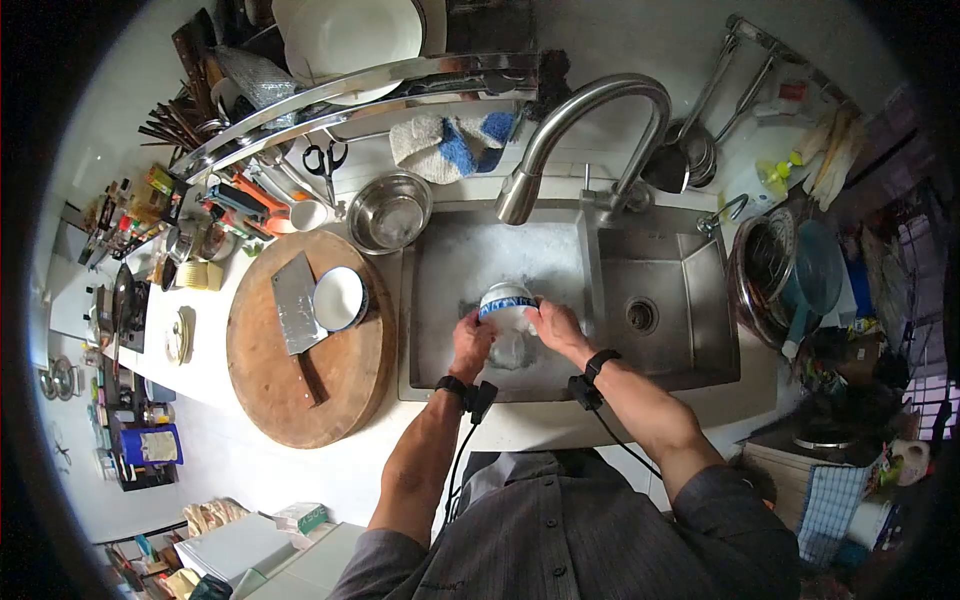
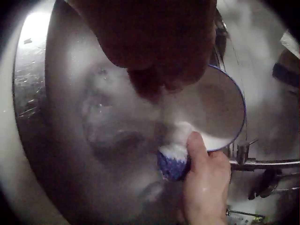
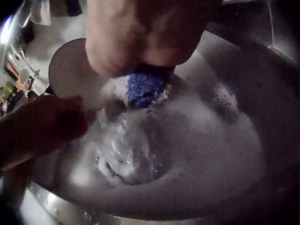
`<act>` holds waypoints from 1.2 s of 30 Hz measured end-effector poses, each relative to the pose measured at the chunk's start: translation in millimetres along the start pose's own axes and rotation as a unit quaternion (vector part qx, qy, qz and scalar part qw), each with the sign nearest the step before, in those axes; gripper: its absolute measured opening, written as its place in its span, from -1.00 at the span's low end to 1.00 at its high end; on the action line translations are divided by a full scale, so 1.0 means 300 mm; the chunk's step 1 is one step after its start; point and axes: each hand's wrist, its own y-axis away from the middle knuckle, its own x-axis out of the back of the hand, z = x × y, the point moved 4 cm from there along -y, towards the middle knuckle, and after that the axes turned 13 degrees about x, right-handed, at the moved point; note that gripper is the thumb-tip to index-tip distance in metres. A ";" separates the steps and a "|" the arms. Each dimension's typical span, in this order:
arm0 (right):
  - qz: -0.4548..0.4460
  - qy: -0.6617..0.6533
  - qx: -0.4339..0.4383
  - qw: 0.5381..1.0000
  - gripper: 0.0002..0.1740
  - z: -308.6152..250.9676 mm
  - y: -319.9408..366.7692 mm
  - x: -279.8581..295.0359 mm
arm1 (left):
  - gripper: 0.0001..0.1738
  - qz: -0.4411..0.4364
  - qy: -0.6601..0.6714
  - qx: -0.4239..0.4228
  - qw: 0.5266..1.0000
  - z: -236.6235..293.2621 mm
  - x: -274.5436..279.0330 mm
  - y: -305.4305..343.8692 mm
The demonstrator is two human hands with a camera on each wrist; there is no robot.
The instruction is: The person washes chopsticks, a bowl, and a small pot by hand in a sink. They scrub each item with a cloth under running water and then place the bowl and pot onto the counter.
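Observation:
A white bowl with a blue patterned band (image 1: 507, 291) is held tilted over the foamy left basin. My left hand (image 1: 471, 343) grips its left side. On the opposite side, my right hand (image 1: 559, 329) pinches a blue-and-white cloth (image 2: 173, 164) against the bowl, its thumb at the rim in the left wrist view. The same cloth (image 3: 146, 88) shows below my right hand (image 3: 140, 35) in the right wrist view. Beneath the bowl, a rounded, foam-covered shape (image 3: 136, 150) lies in the water; what it is I cannot tell.
Left of the sink, a round wooden board (image 1: 262, 375) carries a cleaver (image 1: 294, 298) and another white bowl (image 1: 338, 298). A metal bowl (image 1: 372, 228) stands at the sink's back left corner. The faucet (image 1: 560, 120) arches above the basin; the right basin (image 1: 690, 345) adjoins it.

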 end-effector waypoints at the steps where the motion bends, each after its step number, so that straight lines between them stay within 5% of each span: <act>1: 0.004 -0.012 0.016 1.000 -0.69 -0.016 0.004 0.012 | -0.77 0.002 0.000 -0.004 1.000 0.006 -0.009 0.008; 3: 0.020 -0.016 0.037 0.999 -0.69 -0.050 0.012 0.045 | -0.73 0.088 -0.025 -0.068 0.993 0.077 -0.018 0.063; 8: 0.040 -0.014 0.059 0.997 -0.67 -0.096 0.002 0.093 | -0.62 0.142 -0.037 -0.112 0.983 0.153 -0.027 0.111; 13: 0.110 -0.019 0.174 0.978 -0.61 -0.167 -0.005 0.150 | -0.58 0.174 -0.053 -0.136 0.974 0.185 -0.017 0.146; 16: 0.129 -0.033 0.165 0.977 -0.59 -0.189 -0.001 0.151 | -0.56 0.182 0.005 -0.159 0.970 0.191 -0.013 0.172; 19: 0.107 -0.032 0.149 0.983 -0.56 -0.202 -0.018 0.140 | -0.59 0.245 -0.096 -0.195 0.945 0.205 0.006 0.206; 22: 0.132 -0.035 0.154 0.979 -0.66 -0.252 -0.038 0.141 | -0.57 0.198 -0.069 -0.168 0.963 0.142 0.018 0.168; 23: 0.142 -0.025 0.136 0.980 -0.72 -0.260 -0.054 0.134 | -0.57 0.200 -0.040 -0.218 0.954 0.115 0.020 0.156; 28: 0.122 -0.011 0.147 0.982 -0.76 -0.390 -0.148 0.104 | -0.55 0.132 0.019 -0.066 0.989 0.021 0.080 0.137; 32: 0.040 -0.214 0.130 0.967 -0.72 -0.623 -0.257 0.072 | -0.53 0.139 0.002 -0.077 0.987 -0.023 0.148 0.121; 36: 0.001 -0.262 0.147 0.954 -0.73 -0.872 -0.362 0.049 | -0.52 0.087 0.078 0.032 0.993 -0.013 0.197 0.127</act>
